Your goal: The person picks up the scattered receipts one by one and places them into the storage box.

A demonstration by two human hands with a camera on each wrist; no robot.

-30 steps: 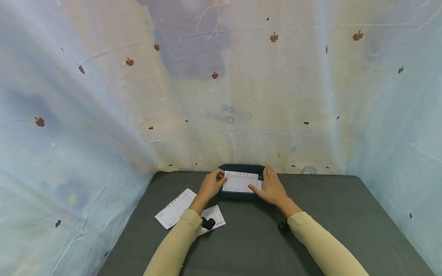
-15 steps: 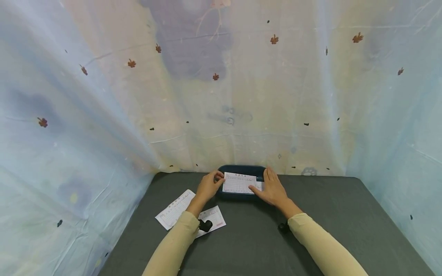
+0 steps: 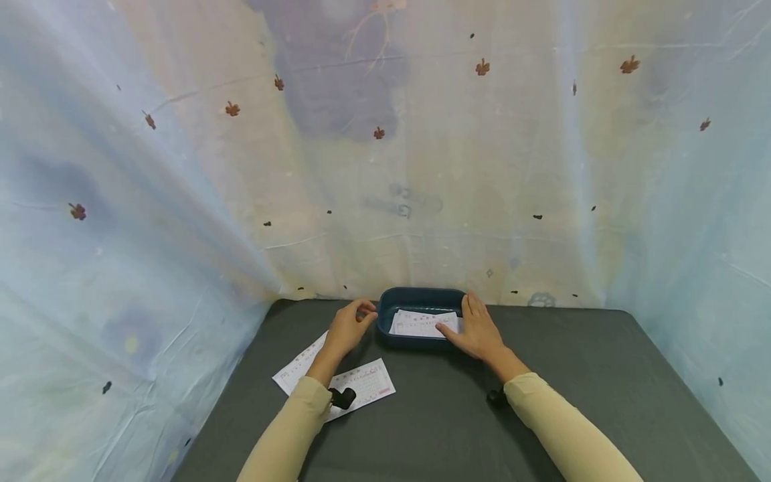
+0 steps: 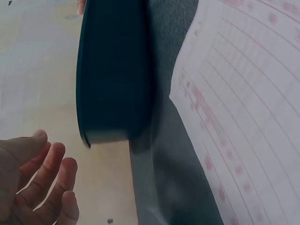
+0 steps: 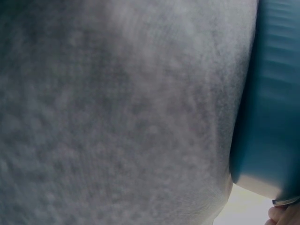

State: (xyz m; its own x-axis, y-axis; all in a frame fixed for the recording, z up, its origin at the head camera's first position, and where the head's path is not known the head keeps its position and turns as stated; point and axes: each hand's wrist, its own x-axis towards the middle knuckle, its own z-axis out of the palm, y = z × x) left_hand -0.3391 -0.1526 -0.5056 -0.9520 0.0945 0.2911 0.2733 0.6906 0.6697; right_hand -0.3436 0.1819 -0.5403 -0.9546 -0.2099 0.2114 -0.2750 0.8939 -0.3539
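A dark blue plastic basket (image 3: 415, 343) sits near the table's back edge, with several printed paper slips (image 3: 418, 325) lying inside it. My left hand (image 3: 346, 328) is just off the basket's left end, its fingers loosely bent around nothing. In the left wrist view, that hand (image 4: 40, 183) shows apart from the basket's side (image 4: 115, 70). My right hand (image 3: 478, 331) holds the basket's right end, thumb over the front rim and fingers along the end. Its fingertips (image 5: 283, 215) show by the basket's far end in the right wrist view.
On the table left of the basket lie two more printed slips, one slip (image 3: 367, 383) in front and another slip (image 3: 300, 365) partly hidden by my left arm. The grey table (image 3: 572, 402) meets a patterned curtain (image 3: 421, 167) at its back edge.
My left hand has let go of a printed slip, which has dropped down into the basket, and has moved left off the rim. My right hand has stayed in place.
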